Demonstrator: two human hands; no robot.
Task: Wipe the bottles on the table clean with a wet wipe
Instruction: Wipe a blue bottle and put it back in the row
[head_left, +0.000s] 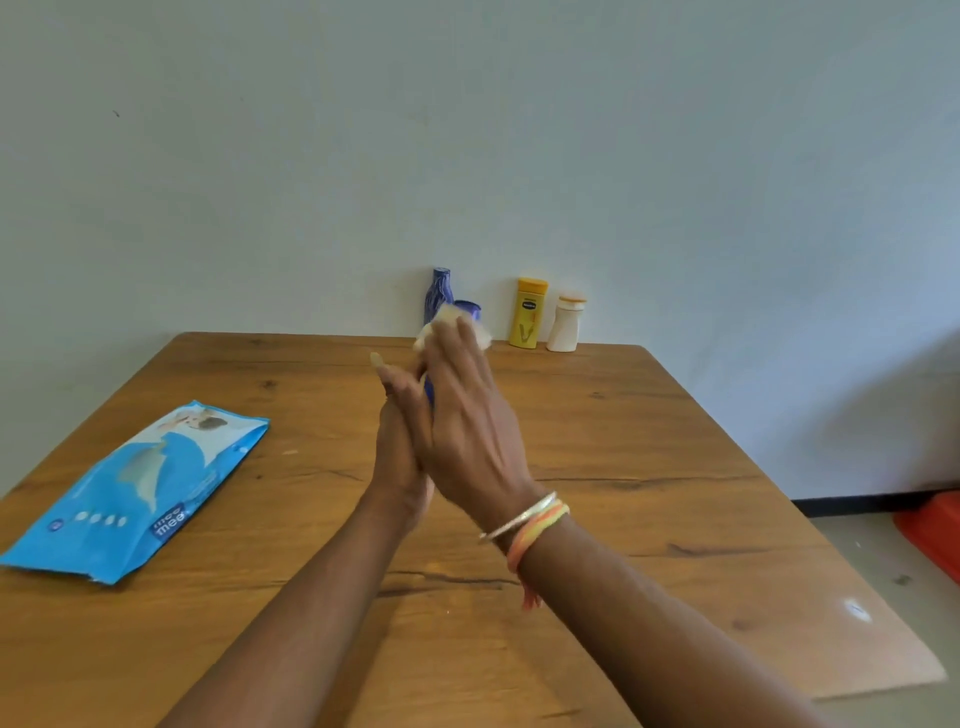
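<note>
Clearly held aloft: blue bottle (429, 391) gripped by left hand (397, 441), wet wipe (452, 327) pressed on by right hand (462, 415); likely slippery, might drop onto table (623, 441).

A wooden table (649, 467) stands against a plain pale wall (467, 130), grey floor (857, 551) beyond its right edge.

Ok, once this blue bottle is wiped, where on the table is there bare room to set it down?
Bare wood lies right of the hands, between the right hand and the table's right edge, and in front of the yellow bottle and white bottle. The back edge by the wall is crowded with bottles; the wipes pack fills the left side.
</note>
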